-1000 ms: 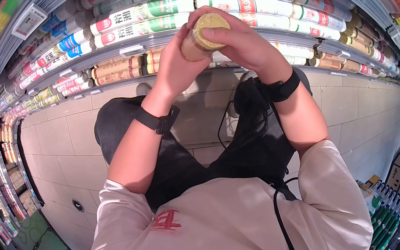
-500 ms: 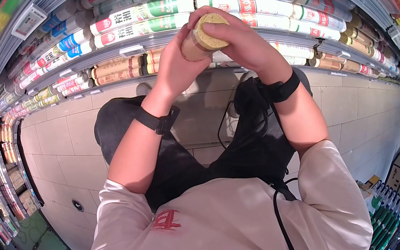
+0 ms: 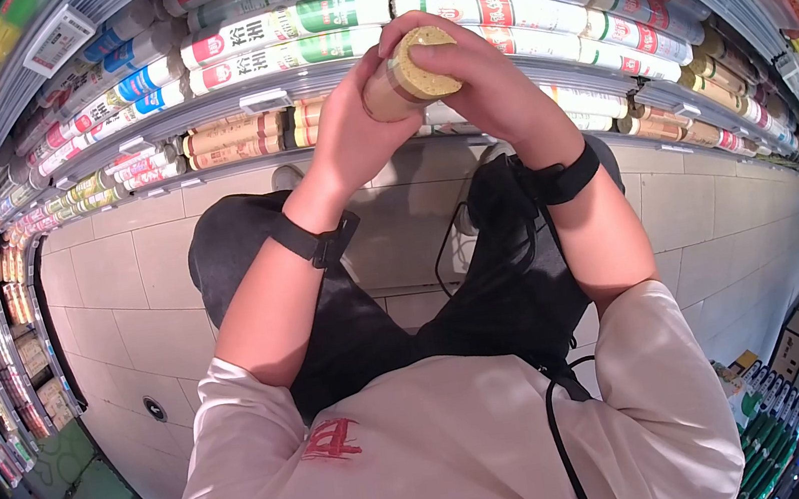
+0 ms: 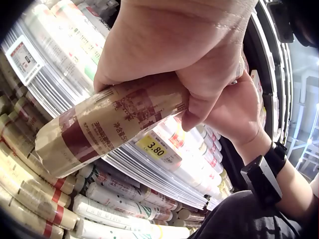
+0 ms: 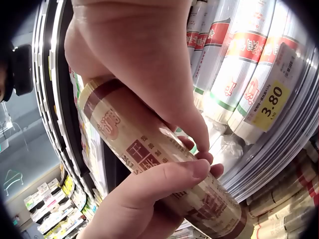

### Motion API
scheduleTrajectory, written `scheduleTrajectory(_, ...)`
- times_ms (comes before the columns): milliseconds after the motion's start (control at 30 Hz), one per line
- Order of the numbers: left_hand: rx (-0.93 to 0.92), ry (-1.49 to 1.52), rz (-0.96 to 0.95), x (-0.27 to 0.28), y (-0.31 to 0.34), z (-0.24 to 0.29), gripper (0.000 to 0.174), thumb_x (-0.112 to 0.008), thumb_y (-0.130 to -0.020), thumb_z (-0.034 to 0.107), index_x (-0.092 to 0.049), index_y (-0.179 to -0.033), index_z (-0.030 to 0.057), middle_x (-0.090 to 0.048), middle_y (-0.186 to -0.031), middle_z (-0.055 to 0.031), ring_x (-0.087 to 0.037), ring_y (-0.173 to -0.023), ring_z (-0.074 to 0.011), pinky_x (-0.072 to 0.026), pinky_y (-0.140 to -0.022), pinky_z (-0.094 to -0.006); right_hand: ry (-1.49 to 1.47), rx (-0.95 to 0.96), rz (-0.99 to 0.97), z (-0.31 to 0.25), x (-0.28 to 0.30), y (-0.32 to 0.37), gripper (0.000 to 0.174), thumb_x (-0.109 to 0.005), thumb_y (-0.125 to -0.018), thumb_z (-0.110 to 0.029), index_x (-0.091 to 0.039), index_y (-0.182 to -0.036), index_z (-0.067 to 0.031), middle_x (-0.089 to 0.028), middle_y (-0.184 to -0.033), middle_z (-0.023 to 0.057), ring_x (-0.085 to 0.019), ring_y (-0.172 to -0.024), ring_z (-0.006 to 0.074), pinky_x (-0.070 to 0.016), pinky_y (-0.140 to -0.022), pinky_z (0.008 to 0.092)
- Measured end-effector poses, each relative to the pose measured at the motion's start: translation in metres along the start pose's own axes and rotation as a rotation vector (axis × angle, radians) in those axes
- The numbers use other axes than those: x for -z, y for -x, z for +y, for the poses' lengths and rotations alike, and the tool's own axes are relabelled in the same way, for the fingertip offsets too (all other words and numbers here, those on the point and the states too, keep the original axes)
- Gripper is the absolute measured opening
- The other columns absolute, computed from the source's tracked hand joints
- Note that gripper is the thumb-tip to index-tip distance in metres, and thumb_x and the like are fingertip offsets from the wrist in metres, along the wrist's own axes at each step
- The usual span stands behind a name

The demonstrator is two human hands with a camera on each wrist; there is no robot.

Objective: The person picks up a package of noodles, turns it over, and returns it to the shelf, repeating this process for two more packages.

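Observation:
A brown paper-wrapped roll of dried noodles (image 3: 395,97) with dark red bands is held up in front of the shelves, its pale yellow end tilted toward the head camera. My left hand (image 3: 356,132) curls around the middle of the roll; in the right wrist view its thumb (image 5: 169,177) lies across the printed label. Near the yellow end, my right hand (image 3: 489,86) grips the roll, thumb over that end. From the left wrist, the printed wrapper (image 4: 114,119) shows below the left hand (image 4: 164,40), with the right hand (image 4: 238,110) behind.
Shelves of white noodle rolls (image 3: 288,54) curve around in front, with brown rolls (image 3: 234,142) on a lower level. A yellow 3.80 price tag (image 4: 155,148) hangs on the shelf edge. Bent knees (image 3: 238,246) are below the hands, over a tiled floor (image 3: 101,279).
The roll has turned slightly in the hands, its yellow end shifting a little to the right and showing more of its face. Both arms stay nearly where they were.

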State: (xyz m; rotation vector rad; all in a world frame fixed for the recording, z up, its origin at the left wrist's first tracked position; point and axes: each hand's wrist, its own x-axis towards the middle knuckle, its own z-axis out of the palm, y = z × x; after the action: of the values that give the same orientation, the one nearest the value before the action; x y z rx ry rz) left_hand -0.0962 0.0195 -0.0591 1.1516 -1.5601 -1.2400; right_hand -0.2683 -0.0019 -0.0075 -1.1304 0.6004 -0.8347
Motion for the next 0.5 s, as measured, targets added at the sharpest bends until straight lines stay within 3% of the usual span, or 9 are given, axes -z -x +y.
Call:
scheduleTrajectory(133, -0.004, 0.005, 0.021, -0.0005, 0.0007, 0.0001, 0.051, -0.077, -0.078, 0.008, -0.054, -0.122, -0.0013, -0.066, -0.11, -0.0073, -0.065, -0.098, -0.0139, -0.0534, -0.085, -0.0298, -0.044, 0.001, -0.001, 0.0012, 0.0002, -0.0011, 0.029, -0.054, -0.095, -0.028, -0.057, -0.114, -0.0053, -0.056, -0.111, 0.0045, -0.054, -0.108, 0.0151, -0.0409, -0.095, 0.0309)
scheduleTrajectory(233, 0.007, 0.018, 0.014, -0.0005, 0.0003, -0.0013, 0.065, -0.075, -0.075, 0.009, -0.051, -0.134, -0.0041, -0.067, -0.111, -0.0141, -0.065, -0.1, -0.0187, -0.0514, -0.088, -0.032, -0.046, 0.008, 0.002, 0.002, -0.0001, -0.0019, 0.031, -0.052, -0.097, -0.029, -0.058, -0.113, -0.0045, -0.057, -0.111, 0.0048, -0.054, -0.107, 0.015, -0.0412, -0.095, 0.0306)
scheduleTrajectory(500, -0.001, -0.013, 0.03, -0.0011, 0.0016, 0.0046, 0.064, -0.076, -0.075, 0.011, -0.052, -0.132, -0.004, -0.067, -0.111, -0.0144, -0.065, -0.101, -0.0195, -0.0513, -0.088, -0.0325, -0.102, 0.008, -0.019, 0.0062, 0.005, -0.0029, 0.033, -0.048, -0.098, -0.031, -0.059, -0.112, -0.0029, -0.059, -0.11, 0.0051, -0.055, -0.106, 0.015, -0.0415, -0.095, 0.03)
